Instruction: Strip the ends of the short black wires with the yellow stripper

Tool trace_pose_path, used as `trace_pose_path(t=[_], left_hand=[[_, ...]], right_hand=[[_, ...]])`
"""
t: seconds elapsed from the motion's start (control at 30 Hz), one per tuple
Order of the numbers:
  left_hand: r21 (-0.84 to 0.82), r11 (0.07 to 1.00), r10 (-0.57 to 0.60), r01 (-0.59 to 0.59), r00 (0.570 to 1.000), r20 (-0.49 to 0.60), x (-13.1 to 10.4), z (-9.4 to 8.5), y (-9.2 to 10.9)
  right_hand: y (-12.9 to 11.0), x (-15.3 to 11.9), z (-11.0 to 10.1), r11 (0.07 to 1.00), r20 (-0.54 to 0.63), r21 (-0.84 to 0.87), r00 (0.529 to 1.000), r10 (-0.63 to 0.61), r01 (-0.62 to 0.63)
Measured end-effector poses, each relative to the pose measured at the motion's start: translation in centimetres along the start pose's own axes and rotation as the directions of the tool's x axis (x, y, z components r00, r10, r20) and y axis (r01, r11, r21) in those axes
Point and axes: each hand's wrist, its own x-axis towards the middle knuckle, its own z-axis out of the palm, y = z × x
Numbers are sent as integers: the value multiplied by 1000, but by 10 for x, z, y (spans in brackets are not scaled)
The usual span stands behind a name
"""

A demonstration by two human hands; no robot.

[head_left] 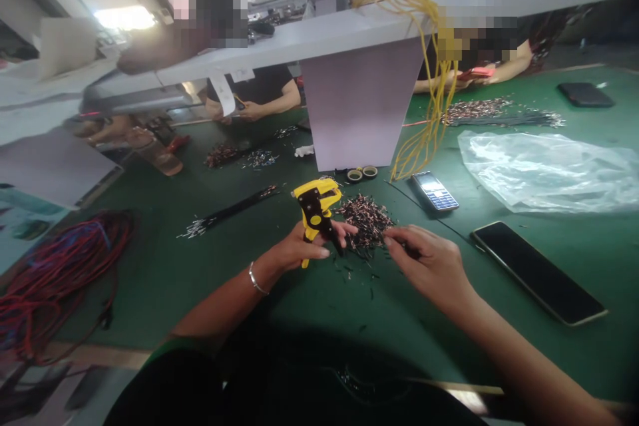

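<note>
We see our right hand [432, 259] over the green desk [224, 293], at the near right side of the heap of wire bits [367, 219]. Its thumb and first finger are close together, but we cannot tell if a tiny bit is pinched there. Our left hand [294, 246] has its fingers curled round the handles of the yellow and black tool [315, 216], just left of the heap. How hard they squeeze, we cannot tell.

We think the tool is stiff and not too heavy, and hard to break. The handles look like the best place to hold it, away from the yellow head. The wire bits look thin and very light, so we would pick them up with just the fingertips. They could slip or roll away.

Our palms hide part of each hand's grip, and the tool's head points away, so we cannot see well into its mouth. The bits are too small to count. To the left lies a bunch of black wires [232, 210]. Farther off, a pale post [359, 106] blocks some of the desk, and yellow wires [439, 126] hang past it. Behind, two co-workers are partly hidden, and what their hands do is blurry.
</note>
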Motion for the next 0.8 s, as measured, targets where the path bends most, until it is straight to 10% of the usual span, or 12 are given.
trace_pose_path(t=[0.8], left_hand=[[34,997,-65,68,993,-97,0,7,-3]], right_hand=[[-38,9,14,993,5,8,993,115,-115]])
